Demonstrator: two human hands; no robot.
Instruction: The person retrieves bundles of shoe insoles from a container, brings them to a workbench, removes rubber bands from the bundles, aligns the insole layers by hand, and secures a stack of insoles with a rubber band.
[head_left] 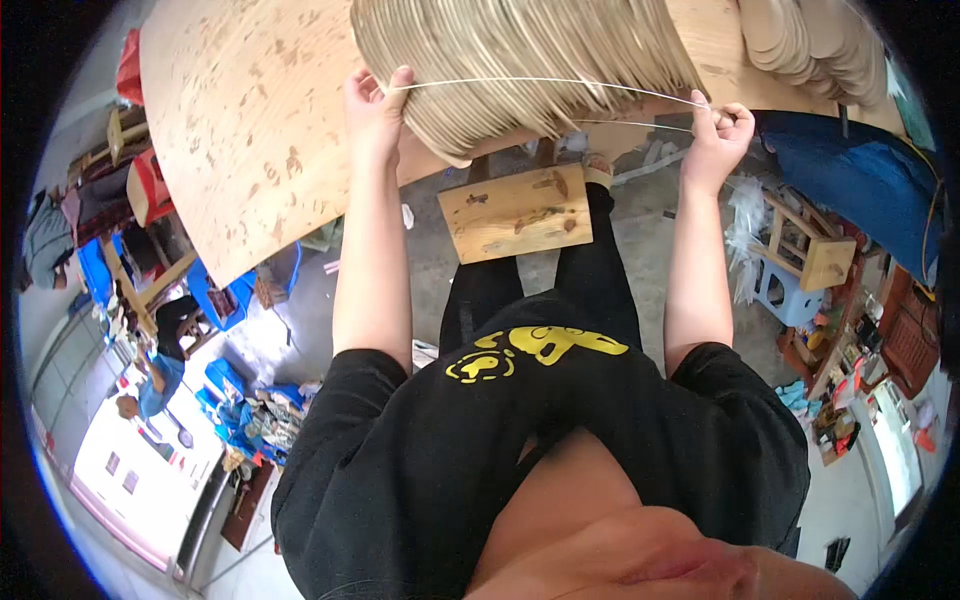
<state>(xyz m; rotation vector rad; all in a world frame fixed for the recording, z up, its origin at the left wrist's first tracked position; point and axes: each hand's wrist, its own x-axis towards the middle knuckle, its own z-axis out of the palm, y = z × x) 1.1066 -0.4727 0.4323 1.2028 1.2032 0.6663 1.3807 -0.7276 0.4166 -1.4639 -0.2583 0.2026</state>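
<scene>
A thin white string spans between my two hands, in front of a long packed row of thin beige flat pieces seen edge-on. Pinched between thumb and fingers, one end of the string is in my left hand, near the row's left end. My right hand is closed on the string at the row's right end, its fingers curled. A second length of string runs from the right hand back toward the row's lower edge. The row lies on a wooden table.
More beige insole-shaped pieces are stacked at the table's right. Below the table edge stands a small wooden stool. Dark blue cloth hangs at the right, above a light blue plastic stool. Another person is at far left.
</scene>
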